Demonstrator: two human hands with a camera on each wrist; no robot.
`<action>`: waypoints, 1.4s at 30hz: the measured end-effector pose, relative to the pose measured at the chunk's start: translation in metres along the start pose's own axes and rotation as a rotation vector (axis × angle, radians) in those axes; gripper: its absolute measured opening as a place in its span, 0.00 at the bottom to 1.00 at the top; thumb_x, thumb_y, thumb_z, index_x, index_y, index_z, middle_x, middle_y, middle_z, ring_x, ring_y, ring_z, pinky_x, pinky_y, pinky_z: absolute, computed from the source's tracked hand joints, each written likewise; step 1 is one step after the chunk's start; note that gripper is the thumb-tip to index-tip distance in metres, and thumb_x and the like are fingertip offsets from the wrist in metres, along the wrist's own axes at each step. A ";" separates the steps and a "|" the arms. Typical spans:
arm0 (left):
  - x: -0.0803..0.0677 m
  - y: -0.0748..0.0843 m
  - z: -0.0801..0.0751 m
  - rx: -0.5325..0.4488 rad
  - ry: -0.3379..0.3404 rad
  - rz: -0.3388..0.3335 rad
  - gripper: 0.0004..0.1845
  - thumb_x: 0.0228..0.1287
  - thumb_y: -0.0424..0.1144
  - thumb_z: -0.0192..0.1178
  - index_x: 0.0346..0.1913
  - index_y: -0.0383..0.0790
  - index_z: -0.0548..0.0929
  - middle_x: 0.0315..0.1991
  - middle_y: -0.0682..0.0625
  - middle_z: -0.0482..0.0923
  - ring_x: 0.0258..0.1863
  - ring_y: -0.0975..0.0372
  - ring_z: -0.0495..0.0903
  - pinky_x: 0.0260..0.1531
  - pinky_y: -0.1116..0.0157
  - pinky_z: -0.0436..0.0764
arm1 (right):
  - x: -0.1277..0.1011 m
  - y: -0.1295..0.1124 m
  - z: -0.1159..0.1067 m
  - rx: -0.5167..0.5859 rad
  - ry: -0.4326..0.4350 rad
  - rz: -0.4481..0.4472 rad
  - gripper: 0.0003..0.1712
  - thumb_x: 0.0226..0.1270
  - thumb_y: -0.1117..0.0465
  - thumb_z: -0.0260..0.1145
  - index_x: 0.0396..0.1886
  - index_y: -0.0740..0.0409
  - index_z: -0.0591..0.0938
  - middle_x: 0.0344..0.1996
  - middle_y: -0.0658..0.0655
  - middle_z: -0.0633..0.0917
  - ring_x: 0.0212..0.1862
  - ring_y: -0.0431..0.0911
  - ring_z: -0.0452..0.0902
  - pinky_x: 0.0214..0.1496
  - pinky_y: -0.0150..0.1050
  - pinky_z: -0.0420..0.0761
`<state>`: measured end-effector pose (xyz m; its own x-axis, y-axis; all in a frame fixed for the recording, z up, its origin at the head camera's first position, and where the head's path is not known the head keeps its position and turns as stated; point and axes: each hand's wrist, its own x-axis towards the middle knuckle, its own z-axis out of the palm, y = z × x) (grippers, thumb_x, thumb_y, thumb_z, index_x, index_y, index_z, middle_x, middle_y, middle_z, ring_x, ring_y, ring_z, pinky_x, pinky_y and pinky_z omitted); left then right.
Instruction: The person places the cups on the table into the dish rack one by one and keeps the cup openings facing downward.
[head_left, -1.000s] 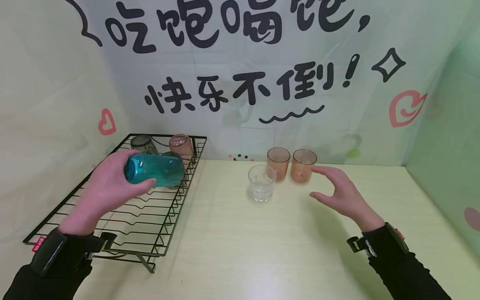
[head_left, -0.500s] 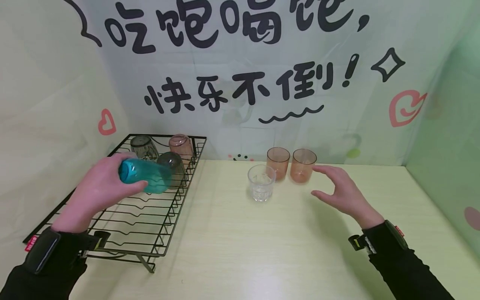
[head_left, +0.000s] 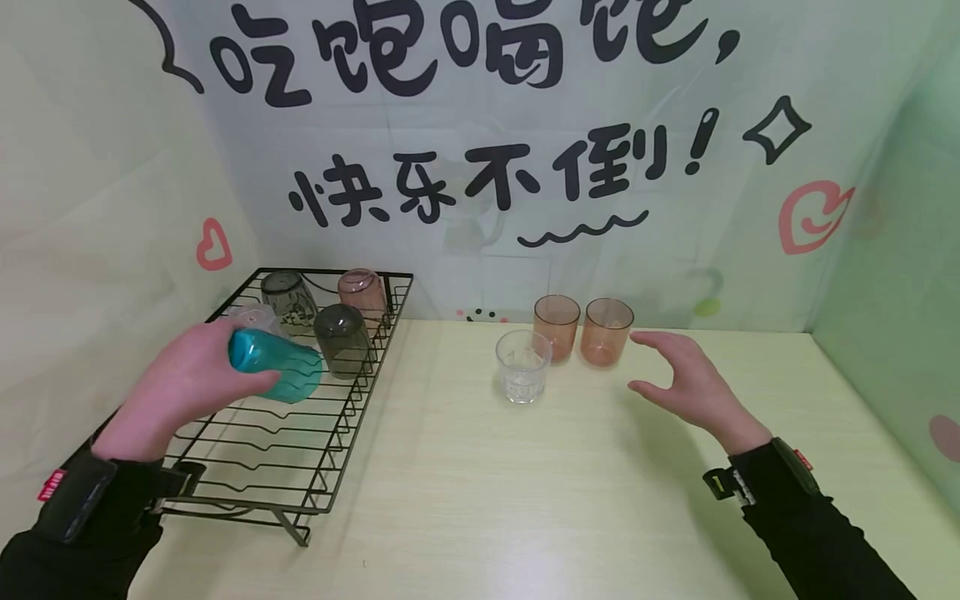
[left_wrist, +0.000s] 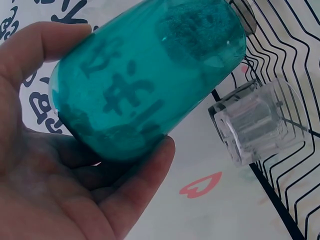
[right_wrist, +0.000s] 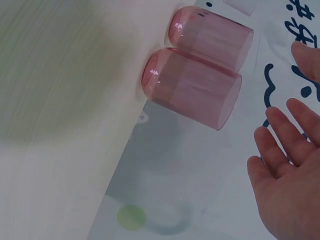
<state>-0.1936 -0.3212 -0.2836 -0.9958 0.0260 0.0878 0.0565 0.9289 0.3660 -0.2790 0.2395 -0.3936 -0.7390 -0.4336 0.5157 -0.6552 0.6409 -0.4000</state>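
My left hand point(head_left: 183, 379) grips a teal glass point(head_left: 276, 367) by its base end, thumb and fingers around it. The glass lies nearly sideways above the black wire rack point(head_left: 330, 467), its mouth end pointing right and tilted down. In the left wrist view, a clear glass point(left_wrist: 260, 122) sits on the rack beside the teal glass point(left_wrist: 150, 80), apart from it. My right hand point(head_left: 697, 392) hovers over the table with thumb and fingers spread apart, holding nothing. It is nearest to two pink tumblers, the right one point(head_left: 604, 335) and the left one point(head_left: 557, 329).
Upside down on the rack stand a dark patterned glass point(head_left: 288, 302), a pink glass point(head_left: 363, 292) and a smoky grey glass point(head_left: 342, 342). A clear glass point(head_left: 522, 371) stands upright on the table, before the pink tumblers. A printed backdrop point(head_left: 465, 267) closes off the back.
My left hand has carried the teal glass left and slightly down, tilting its mouth lower. The grey glass and the clear glass on the rack have come into view. My right hand has drifted slightly right.
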 end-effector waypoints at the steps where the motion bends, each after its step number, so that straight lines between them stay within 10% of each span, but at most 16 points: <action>1: 0.000 -0.001 -0.001 0.004 -0.006 0.000 0.40 0.54 0.48 0.72 0.58 0.20 0.69 0.45 0.29 0.77 0.36 0.45 0.78 0.28 0.54 0.81 | 0.000 0.001 0.000 -0.003 0.001 -0.002 0.36 0.50 0.69 0.77 0.61 0.70 0.76 0.56 0.69 0.79 0.59 0.65 0.70 0.60 0.61 0.67; 42: 0.010 -0.060 -0.007 0.150 -0.208 -0.107 0.33 0.53 0.54 0.70 0.39 0.22 0.73 0.28 0.42 0.75 0.28 0.51 0.73 0.24 0.59 0.73 | 0.004 0.011 -0.004 -0.029 -0.028 -0.003 0.35 0.50 0.69 0.77 0.59 0.72 0.76 0.55 0.69 0.79 0.57 0.65 0.71 0.59 0.61 0.69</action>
<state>-0.2065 -0.3796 -0.2983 -0.9898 -0.0140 -0.1417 -0.0454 0.9743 0.2207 -0.2885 0.2467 -0.3929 -0.7412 -0.4529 0.4955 -0.6530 0.6575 -0.3758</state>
